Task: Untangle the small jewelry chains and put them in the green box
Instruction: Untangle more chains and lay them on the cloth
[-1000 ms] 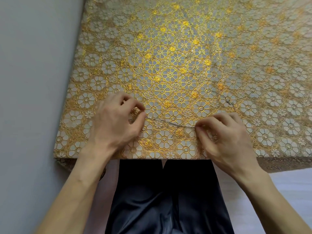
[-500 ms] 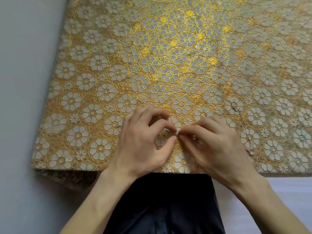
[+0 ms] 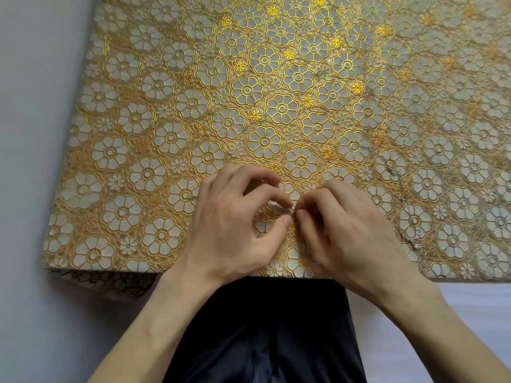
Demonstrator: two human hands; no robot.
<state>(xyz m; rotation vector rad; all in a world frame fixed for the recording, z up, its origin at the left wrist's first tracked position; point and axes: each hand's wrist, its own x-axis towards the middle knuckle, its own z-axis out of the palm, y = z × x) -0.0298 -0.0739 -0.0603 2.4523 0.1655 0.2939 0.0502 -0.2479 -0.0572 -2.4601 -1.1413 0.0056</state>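
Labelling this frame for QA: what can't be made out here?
Green box: nowhere in the head view.
Chain: only a short stretch shows; the left hand and right hand pinching it hide the rest; knot or clasp too small to tell.
Loose chains at right: thin, lost in the cloth pattern; count and tangling unclear.
Cloth's far and right sides: cut off by the frame.

Both hands (image 3: 235, 225) (image 3: 348, 230) pinch one chain (image 3: 279, 208) (silver) over the tablecloth (image 3: 171, 111).

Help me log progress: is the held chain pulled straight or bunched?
Bunched: left hand and right hand pinch the chain, fingertips nearly touching.
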